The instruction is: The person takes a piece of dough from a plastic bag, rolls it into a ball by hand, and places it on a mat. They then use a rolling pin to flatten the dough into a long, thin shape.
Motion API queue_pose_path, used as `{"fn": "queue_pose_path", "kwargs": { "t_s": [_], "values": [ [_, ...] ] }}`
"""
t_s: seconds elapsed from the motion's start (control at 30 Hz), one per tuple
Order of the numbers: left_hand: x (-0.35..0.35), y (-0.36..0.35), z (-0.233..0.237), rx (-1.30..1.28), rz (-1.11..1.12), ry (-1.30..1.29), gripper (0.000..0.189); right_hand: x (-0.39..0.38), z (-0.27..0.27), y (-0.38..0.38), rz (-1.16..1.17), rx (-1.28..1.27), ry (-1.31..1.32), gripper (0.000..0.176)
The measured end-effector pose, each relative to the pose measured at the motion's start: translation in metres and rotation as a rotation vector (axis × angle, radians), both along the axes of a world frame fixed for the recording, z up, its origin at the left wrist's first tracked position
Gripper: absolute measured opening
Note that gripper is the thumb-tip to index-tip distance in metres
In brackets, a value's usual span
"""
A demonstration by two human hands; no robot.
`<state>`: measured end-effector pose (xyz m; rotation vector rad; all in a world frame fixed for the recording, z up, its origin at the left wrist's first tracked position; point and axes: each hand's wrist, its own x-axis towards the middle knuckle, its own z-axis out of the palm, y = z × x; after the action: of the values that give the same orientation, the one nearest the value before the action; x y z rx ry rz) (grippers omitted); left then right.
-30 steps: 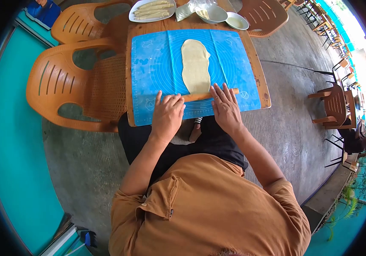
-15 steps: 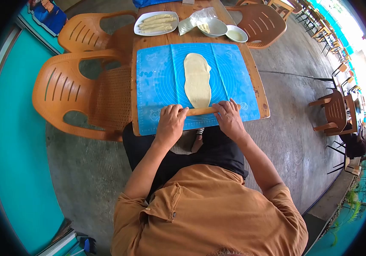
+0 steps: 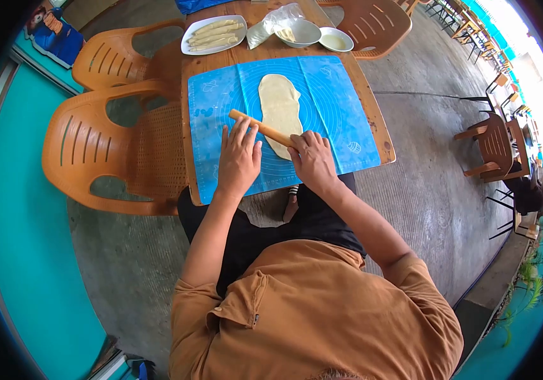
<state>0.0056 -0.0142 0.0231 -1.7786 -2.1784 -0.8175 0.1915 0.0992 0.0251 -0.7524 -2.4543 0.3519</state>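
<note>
A long oval sheet of dough (image 3: pixel 280 101) lies flat on the blue baking mat (image 3: pixel 214 149). A wooden rolling pin (image 3: pixel 268 131) slants over its lower part, the left end tipped toward the far side. My right hand (image 3: pixel 314 163) is closed on the pin's right end, near the dough's lower right edge. My left hand (image 3: pixel 239 161) is open, its outstretched fingers resting against the pin left of the dough. Its thumb stands apart.
At the table's far side stand a white dish (image 3: pixel 241 45) of rolled dough pieces, a plastic bag (image 3: pixel 260 35), a bowl (image 3: pixel 303 37) and a small bowl of pale liquid (image 3: pixel 336 42). Orange chairs (image 3: pixel 91 149) flank the table (image 3: pixel 372 123).
The rolling pin has turned from level to slanted, its left end moving away from me. My left hand has loosened and its fingers have straightened. My right hand has shifted left.
</note>
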Motion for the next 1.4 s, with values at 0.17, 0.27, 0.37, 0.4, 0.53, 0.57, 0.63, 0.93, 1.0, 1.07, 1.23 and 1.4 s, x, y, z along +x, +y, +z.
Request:
{"fn": "queue_pose_path", "kwargs": {
  "t_s": [0.17,0.27,0.37,0.4,0.53,0.57,0.63,0.93,1.0,1.07,1.23,1.4],
  "values": [
    [-0.017,0.022,-0.023,-0.040,-0.019,-0.009,0.048,0.003,-0.008,0.006,0.055,-0.028,-0.129,0.036],
    [-0.020,0.034,-0.034,-0.186,-0.068,-0.023,0.055,0.002,-0.019,0.003,-0.033,0.135,-0.083,0.053],
    [-0.018,0.042,-0.034,-0.231,-0.044,0.017,0.061,0.008,-0.023,0.002,-0.044,0.048,-0.215,0.064],
    [-0.017,0.046,-0.036,-0.236,-0.051,0.015,0.061,0.010,-0.024,0.003,-0.043,0.077,-0.262,0.065],
    [-0.020,0.064,-0.038,-0.228,-0.040,0.043,0.065,0.004,-0.022,0.025,-0.054,0.022,-0.298,0.064],
    [-0.021,0.070,-0.038,-0.256,-0.037,0.031,0.066,0.002,-0.022,0.033,-0.068,0.009,-0.299,0.063],
    [-0.025,0.087,-0.039,-0.285,-0.037,0.047,0.066,0.001,-0.020,0.047,-0.089,-0.019,-0.330,0.062],
    [-0.034,0.150,-0.038,-0.349,-0.047,0.105,0.066,-0.010,-0.031,0.100,-0.190,-0.101,-0.308,0.067],
    [-0.035,0.163,-0.041,-0.348,-0.052,0.112,0.067,-0.011,-0.035,0.112,-0.197,-0.112,-0.306,0.067],
    [-0.037,0.176,-0.041,-0.354,-0.031,0.141,0.068,-0.012,-0.037,0.124,-0.204,-0.120,-0.308,0.066],
    [-0.037,0.202,-0.042,-0.351,0.000,0.029,0.072,-0.014,-0.039,0.147,-0.275,-0.121,-0.295,0.064],
    [-0.039,0.218,-0.047,-0.280,0.019,0.028,0.073,-0.019,-0.035,0.155,-0.385,0.043,-0.285,0.062]
  ]
}}
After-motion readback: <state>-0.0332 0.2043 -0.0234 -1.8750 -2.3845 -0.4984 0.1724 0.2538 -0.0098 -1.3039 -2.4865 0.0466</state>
